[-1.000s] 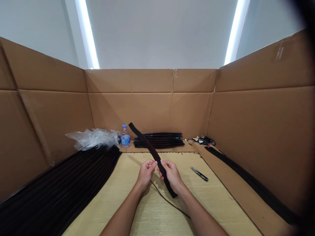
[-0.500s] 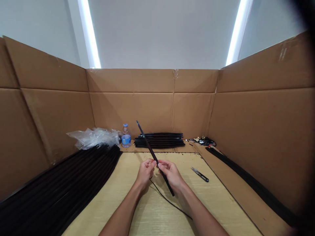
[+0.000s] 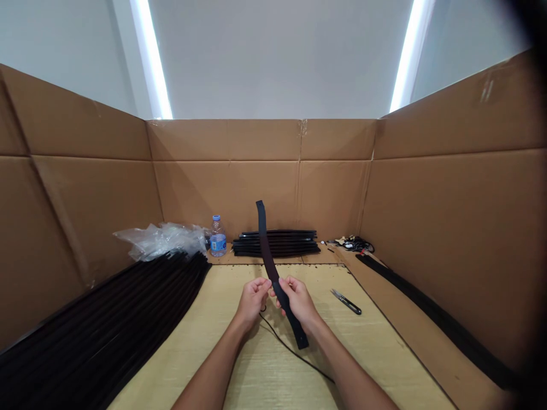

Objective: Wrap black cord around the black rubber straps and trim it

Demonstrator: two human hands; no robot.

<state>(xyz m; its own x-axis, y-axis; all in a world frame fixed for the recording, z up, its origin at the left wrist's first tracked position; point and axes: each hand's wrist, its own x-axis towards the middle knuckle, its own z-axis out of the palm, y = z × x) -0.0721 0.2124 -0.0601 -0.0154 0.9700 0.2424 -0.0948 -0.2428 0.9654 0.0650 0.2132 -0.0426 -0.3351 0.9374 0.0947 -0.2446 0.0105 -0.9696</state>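
Note:
My right hand (image 3: pixel 296 297) is closed around the middle of a curved, flat black strip (image 3: pixel 267 255), thumb on its face. The strip stands tilted, its far end raised above the back of the mat and its near end hanging by my right wrist. Close against its left edge, my left hand (image 3: pixel 252 299) is closed in a pinch. A thin black cord (image 3: pixel 294 353) comes out below those fingers with a small loop and trails toward my right forearm; the pinched part is hidden. Thread snips (image 3: pixel 347 302) lie to the right.
Many long black strips (image 3: pixel 106 324) cover the left side, with clear plastic bags (image 3: pixel 164 240) behind. A water bottle (image 3: pixel 217 236) and a stack of black strips (image 3: pixel 290 244) stand at the back. Tangled cords (image 3: pixel 356 244) and a long black strip (image 3: pixel 427 316) lie right. Cardboard walls (image 3: pixel 256 188) surround the mat (image 3: pixel 376 353).
The black strip has turned from edge-on to showing its broad face, and its far end has swung right. My right fingers shifted around it; my left hand stays nearly in place.

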